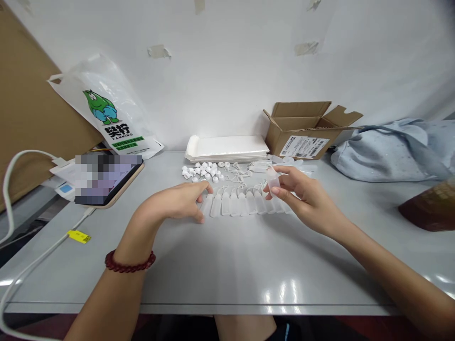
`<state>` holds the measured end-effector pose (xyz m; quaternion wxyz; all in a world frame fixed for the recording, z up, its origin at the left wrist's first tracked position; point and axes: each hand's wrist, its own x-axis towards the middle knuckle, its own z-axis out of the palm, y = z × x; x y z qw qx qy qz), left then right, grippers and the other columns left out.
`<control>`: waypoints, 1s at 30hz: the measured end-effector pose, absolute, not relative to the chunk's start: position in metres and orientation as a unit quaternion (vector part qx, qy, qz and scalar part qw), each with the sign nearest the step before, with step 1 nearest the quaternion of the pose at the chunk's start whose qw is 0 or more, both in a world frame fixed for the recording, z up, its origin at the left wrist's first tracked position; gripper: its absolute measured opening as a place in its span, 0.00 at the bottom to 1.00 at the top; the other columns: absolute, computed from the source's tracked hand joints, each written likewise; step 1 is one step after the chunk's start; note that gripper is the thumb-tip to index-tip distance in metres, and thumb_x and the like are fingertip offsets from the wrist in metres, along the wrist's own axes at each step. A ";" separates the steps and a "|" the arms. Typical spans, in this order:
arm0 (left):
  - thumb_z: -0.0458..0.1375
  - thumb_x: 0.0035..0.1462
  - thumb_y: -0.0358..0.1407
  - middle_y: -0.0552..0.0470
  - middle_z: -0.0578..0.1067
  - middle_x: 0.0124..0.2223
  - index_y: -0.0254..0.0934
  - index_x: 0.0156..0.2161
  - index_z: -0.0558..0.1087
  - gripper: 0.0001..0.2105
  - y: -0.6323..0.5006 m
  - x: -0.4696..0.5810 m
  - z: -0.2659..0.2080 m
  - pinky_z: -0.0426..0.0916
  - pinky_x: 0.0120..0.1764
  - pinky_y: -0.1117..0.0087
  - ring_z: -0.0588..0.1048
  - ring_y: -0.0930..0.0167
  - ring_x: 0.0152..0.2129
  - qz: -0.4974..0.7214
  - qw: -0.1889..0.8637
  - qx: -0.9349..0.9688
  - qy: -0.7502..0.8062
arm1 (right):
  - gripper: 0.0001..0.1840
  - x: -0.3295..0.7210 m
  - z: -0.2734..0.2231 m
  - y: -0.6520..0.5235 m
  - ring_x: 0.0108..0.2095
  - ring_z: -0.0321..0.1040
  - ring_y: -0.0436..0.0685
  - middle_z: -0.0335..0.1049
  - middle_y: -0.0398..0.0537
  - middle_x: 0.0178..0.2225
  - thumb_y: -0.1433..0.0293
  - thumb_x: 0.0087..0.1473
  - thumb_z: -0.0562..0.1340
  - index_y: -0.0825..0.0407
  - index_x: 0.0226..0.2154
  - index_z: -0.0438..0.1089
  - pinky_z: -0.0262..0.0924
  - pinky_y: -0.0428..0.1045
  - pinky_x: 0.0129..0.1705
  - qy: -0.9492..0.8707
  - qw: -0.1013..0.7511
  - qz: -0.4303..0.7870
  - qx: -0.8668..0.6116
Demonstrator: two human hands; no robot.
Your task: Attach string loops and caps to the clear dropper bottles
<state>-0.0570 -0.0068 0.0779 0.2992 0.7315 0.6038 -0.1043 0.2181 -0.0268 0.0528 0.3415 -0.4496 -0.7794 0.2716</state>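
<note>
A row of small translucent plastic tubes [243, 206], several with thin white cords at their tops, lies side by side on the grey table [227, 265]. My right hand [307, 194] pinches one frosted translucent tube [273, 183] between thumb and fingers, raised over the row's right part. At the left end of the row is my left hand [181, 201], its thumb and fingers spread around the outermost tube [207, 206]; nothing is gripped there. Just behind the row lie a pile of small white caps [206, 170] and some loose white corded pieces [240, 176].
Behind, a stack of white envelopes [227, 147] sits beside an open cardboard box [305, 135]. More clear tubes [305, 166] lie before the box. A phone [113, 184] with cables and a plastic bag [106, 109] are left; blue cloth [394, 151] and a dark cup [430, 206] right.
</note>
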 end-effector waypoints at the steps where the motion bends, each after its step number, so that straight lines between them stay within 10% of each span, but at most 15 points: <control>1: 0.61 0.39 0.41 0.49 0.69 0.45 0.42 0.54 0.62 0.33 -0.006 -0.057 0.077 0.62 0.31 0.72 0.70 0.64 0.38 -0.105 0.296 0.734 0.602 | 0.18 0.219 0.054 -0.027 0.35 0.73 0.58 0.75 0.47 0.32 0.61 0.61 0.54 0.49 0.51 0.58 0.64 0.54 0.36 -0.781 0.343 0.267 -0.448; 30: 0.65 0.35 0.45 0.51 0.70 0.41 0.39 0.52 0.60 0.36 -0.004 -0.062 0.074 0.65 0.36 0.68 0.72 0.63 0.38 -0.039 0.343 0.736 0.583 | 0.16 0.218 0.047 -0.023 0.34 0.72 0.58 0.73 0.46 0.29 0.62 0.61 0.51 0.51 0.50 0.56 0.60 0.52 0.35 -0.787 0.335 0.281 -0.437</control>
